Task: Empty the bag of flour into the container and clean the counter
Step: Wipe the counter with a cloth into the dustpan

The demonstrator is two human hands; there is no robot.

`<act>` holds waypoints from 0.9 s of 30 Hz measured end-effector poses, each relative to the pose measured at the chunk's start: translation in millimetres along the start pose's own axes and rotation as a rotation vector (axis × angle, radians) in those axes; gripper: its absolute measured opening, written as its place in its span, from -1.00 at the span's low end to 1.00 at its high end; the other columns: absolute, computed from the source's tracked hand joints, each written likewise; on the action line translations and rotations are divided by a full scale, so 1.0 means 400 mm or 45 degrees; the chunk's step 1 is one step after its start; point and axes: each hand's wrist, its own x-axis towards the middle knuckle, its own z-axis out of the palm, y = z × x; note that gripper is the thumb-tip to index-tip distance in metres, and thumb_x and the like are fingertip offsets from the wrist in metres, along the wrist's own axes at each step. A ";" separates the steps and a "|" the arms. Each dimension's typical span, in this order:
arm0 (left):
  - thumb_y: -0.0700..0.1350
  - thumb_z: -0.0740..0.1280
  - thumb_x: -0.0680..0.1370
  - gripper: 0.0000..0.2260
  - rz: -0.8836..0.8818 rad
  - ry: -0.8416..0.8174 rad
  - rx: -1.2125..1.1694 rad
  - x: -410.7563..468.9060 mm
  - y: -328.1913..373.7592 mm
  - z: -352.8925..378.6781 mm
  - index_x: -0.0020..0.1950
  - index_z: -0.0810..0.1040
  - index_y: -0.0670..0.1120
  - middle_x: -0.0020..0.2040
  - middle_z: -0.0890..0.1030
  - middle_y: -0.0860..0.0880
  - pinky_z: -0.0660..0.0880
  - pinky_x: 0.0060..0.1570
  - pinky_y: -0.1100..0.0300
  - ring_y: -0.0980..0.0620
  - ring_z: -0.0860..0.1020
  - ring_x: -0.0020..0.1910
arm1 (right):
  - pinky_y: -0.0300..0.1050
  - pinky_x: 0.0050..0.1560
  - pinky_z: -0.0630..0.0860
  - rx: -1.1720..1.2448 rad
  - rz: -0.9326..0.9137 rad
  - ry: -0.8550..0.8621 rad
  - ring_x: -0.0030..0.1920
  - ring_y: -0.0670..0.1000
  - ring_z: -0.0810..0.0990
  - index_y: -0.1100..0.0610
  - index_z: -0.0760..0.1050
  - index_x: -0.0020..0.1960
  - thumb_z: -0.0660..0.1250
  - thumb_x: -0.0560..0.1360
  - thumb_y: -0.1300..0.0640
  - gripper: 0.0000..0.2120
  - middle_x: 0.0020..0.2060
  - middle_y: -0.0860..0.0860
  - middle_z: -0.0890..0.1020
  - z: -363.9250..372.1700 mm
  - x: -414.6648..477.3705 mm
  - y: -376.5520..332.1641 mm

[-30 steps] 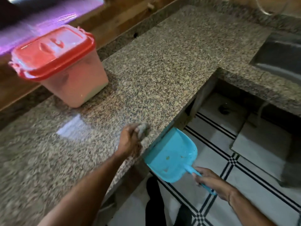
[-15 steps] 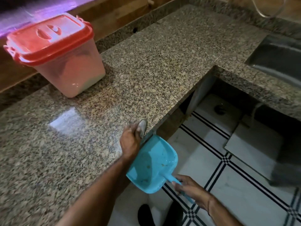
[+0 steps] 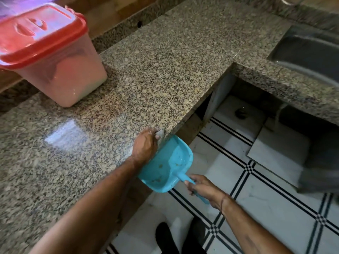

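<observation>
A clear plastic container (image 3: 73,77) with a shut red lid (image 3: 36,33) stands at the back left of the speckled granite counter (image 3: 165,61), holding white flour. My left hand (image 3: 145,145) rests at the counter's front edge, closed on a small grey cloth (image 3: 161,133). Just below that edge my right hand (image 3: 203,187) grips the handle of a light blue dustpan (image 3: 167,165), whose mouth sits against the edge under the cloth. A few crumbs lie in the pan. No flour bag is in view.
A steel sink (image 3: 308,52) is set into the counter at the right. The counter makes an inner corner (image 3: 232,65) above an open space underneath. White floor tiles with black lines (image 3: 256,198) lie below, and my dark shoes (image 3: 165,239) stand close to the counter.
The dustpan has moved left and in under the counter edge, up against my left hand. My left hand with the cloth has stayed at the edge. The view has shifted slightly.
</observation>
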 end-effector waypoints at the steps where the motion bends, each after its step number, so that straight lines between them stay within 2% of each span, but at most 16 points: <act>1: 0.01 0.07 0.75 -0.73 -0.041 -0.018 -0.017 -0.003 0.004 -0.008 0.05 0.52 -0.04 0.01 0.53 -0.04 0.52 -0.16 0.14 0.00 0.55 -0.09 | -0.29 -0.24 0.45 0.007 -0.002 0.003 -0.31 -0.13 0.46 0.17 0.58 0.24 0.27 0.68 0.18 -0.80 -0.27 -0.03 0.49 0.003 0.003 -0.004; 4: -0.02 0.11 0.73 -0.73 -0.172 -0.013 0.001 -0.045 -0.006 -0.020 0.01 0.50 -0.12 0.00 0.53 -0.06 0.50 -0.18 0.17 0.02 0.51 -0.13 | -0.28 -0.24 0.47 0.000 -0.006 0.010 -0.29 -0.12 0.47 0.15 0.59 0.27 0.28 0.68 0.16 -0.78 -0.26 -0.01 0.50 0.018 0.000 -0.005; 6: 0.02 0.10 0.73 -0.73 -0.202 0.057 -0.022 -0.096 -0.026 -0.023 -0.05 0.45 -0.09 -0.05 0.53 -0.06 0.46 -0.22 0.20 0.06 0.48 -0.18 | -0.25 -0.21 0.48 0.018 -0.010 0.009 -0.27 -0.12 0.48 0.11 0.59 0.28 0.28 0.67 0.15 -0.78 -0.22 0.02 0.51 0.030 -0.008 -0.002; 7: 0.04 0.11 0.72 -0.74 -0.153 0.108 0.020 -0.118 -0.037 -0.022 -0.04 0.44 -0.07 -0.05 0.51 -0.03 0.48 -0.20 0.17 0.09 0.46 -0.19 | -0.23 -0.20 0.48 0.023 -0.010 0.000 -0.26 -0.12 0.47 0.09 0.59 0.27 0.28 0.68 0.15 -0.79 -0.21 0.03 0.51 0.037 -0.011 0.000; 9: 0.08 0.21 0.65 -0.80 0.005 0.086 0.199 -0.156 -0.044 -0.022 0.06 0.47 -0.04 0.04 0.49 0.03 0.56 -0.04 0.14 0.08 0.47 -0.10 | -0.22 -0.20 0.46 0.024 -0.008 -0.024 -0.27 -0.10 0.46 0.08 0.60 0.26 0.27 0.68 0.15 -0.80 -0.24 0.04 0.50 0.050 -0.018 0.005; 11: 0.06 0.41 0.53 -0.71 0.106 -0.036 0.330 -0.190 -0.029 -0.010 0.18 0.54 -0.05 0.12 0.50 0.01 0.54 0.10 0.12 0.03 0.49 0.05 | -0.24 -0.25 0.43 0.046 -0.010 -0.038 -0.29 -0.10 0.44 0.13 0.60 0.25 0.27 0.68 0.17 -0.80 -0.28 0.02 0.47 0.060 -0.022 0.010; 13: 0.03 0.54 0.43 -0.62 0.189 -0.048 0.456 -0.218 -0.006 -0.004 0.18 0.63 -0.07 0.11 0.56 -0.01 0.56 0.12 0.08 0.00 0.53 0.04 | -0.25 -0.29 0.41 0.061 -0.018 -0.035 -0.31 -0.10 0.44 0.20 0.61 0.22 0.27 0.67 0.21 -0.80 -0.29 0.01 0.46 0.065 -0.022 0.011; 15: 0.10 0.33 0.51 -0.64 0.144 0.012 0.362 -0.225 0.014 -0.022 0.21 0.61 -0.06 0.14 0.53 0.03 0.53 0.11 0.09 0.05 0.48 0.07 | -0.26 -0.31 0.39 0.055 -0.045 -0.045 -0.33 -0.11 0.44 0.21 0.62 0.19 0.28 0.67 0.22 -0.82 -0.28 0.01 0.45 0.061 -0.020 0.010; 17: 0.10 0.13 0.61 -0.65 0.016 0.214 0.131 -0.218 0.026 -0.067 0.19 0.56 -0.06 0.15 0.46 0.10 0.44 0.00 0.26 0.26 0.44 0.04 | -0.25 -0.32 0.39 0.032 -0.055 -0.063 -0.34 -0.12 0.43 0.17 0.62 0.15 0.28 0.66 0.22 -0.84 -0.28 0.01 0.45 0.050 -0.017 0.008; 18: 0.06 0.12 0.67 -0.70 -0.105 0.292 0.068 -0.211 0.009 -0.081 0.16 0.54 -0.08 0.11 0.46 0.08 0.42 -0.11 0.34 0.32 0.44 -0.03 | -0.25 -0.31 0.40 0.025 -0.052 -0.069 -0.35 -0.13 0.44 0.15 0.62 0.14 0.28 0.67 0.22 -0.85 -0.29 0.00 0.46 0.044 -0.015 0.006; 19: 0.01 0.16 0.69 -0.78 -0.216 0.341 0.070 -0.205 -0.006 -0.098 0.15 0.52 -0.08 0.06 0.45 0.04 0.40 -0.20 0.37 0.28 0.45 -0.07 | -0.26 -0.31 0.41 0.016 -0.048 -0.072 -0.35 -0.13 0.44 0.13 0.61 0.15 0.28 0.67 0.22 -0.85 -0.30 -0.01 0.46 0.039 -0.011 0.007; 21: -0.04 0.21 0.68 -0.90 -0.419 0.372 0.069 -0.209 -0.064 -0.104 0.12 0.45 -0.04 0.01 0.44 -0.02 0.37 -0.24 0.25 0.09 0.42 -0.10 | -0.27 -0.30 0.41 0.003 -0.043 -0.078 -0.36 -0.15 0.44 0.11 0.60 0.17 0.27 0.67 0.22 -0.84 -0.31 -0.03 0.47 0.034 -0.008 0.007; 22: -0.04 0.20 0.69 -0.93 -0.493 0.393 0.080 -0.214 -0.081 -0.088 0.08 0.42 -0.02 -0.02 0.44 -0.02 0.35 -0.24 0.20 0.07 0.39 -0.14 | -0.28 -0.30 0.41 0.003 -0.041 -0.081 -0.36 -0.15 0.44 0.11 0.60 0.18 0.27 0.68 0.21 -0.84 -0.32 -0.03 0.47 0.032 -0.006 0.010; 23: -0.03 0.18 0.70 -0.92 -0.520 0.376 0.110 -0.222 -0.070 -0.075 0.04 0.39 0.01 -0.06 0.43 0.00 0.34 -0.25 0.19 0.11 0.36 -0.19 | -0.29 -0.29 0.42 0.002 -0.038 -0.082 -0.36 -0.16 0.44 0.12 0.60 0.18 0.27 0.68 0.21 -0.84 -0.33 -0.04 0.47 0.030 -0.003 0.016; 25: 0.07 0.02 0.73 -0.78 -0.460 0.377 0.133 -0.230 -0.018 -0.035 -0.02 0.35 0.04 -0.13 0.42 0.05 0.34 -0.23 0.22 0.23 0.32 -0.21 | -0.27 -0.27 0.43 0.016 -0.029 -0.090 -0.35 -0.15 0.45 0.11 0.60 0.20 0.28 0.67 0.20 -0.84 -0.32 -0.05 0.48 0.034 0.001 0.027; 27: 0.16 -0.17 0.68 -0.60 -0.399 0.437 0.027 -0.219 0.043 -0.010 -0.06 0.36 0.01 -0.17 0.42 0.06 0.28 -0.24 0.26 0.20 0.34 -0.21 | -0.26 -0.26 0.44 0.020 -0.034 -0.102 -0.32 -0.13 0.47 0.11 0.60 0.20 0.29 0.67 0.20 -0.84 -0.29 -0.03 0.50 0.044 0.002 0.039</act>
